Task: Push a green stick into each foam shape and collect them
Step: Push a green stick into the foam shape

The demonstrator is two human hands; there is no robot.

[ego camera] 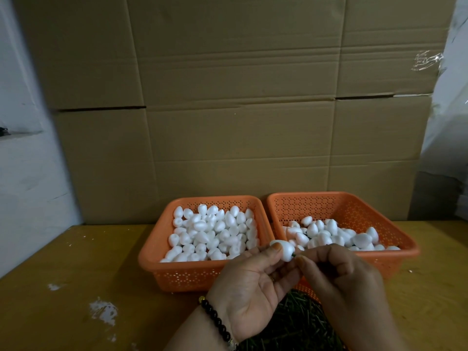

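My left hand (249,279) pinches a white foam shape (285,250) between thumb and fingers, just in front of the two orange baskets. My right hand (339,277) pinches a green stick (293,255) whose tip meets the foam shape's lower right side; most of the stick is hidden by the fingers. The left basket (162,249) holds several plain foam shapes. The right basket (405,241) holds several foam shapes, some with a green stick showing. A pile of green sticks (293,323) lies in a third orange basket under my hands.
The baskets stand on a yellowish wooden table (76,274) with white scuffs at the left. Flattened cardboard boxes (228,110) form a wall right behind the baskets. A black bead bracelet (215,316) is on my left wrist.
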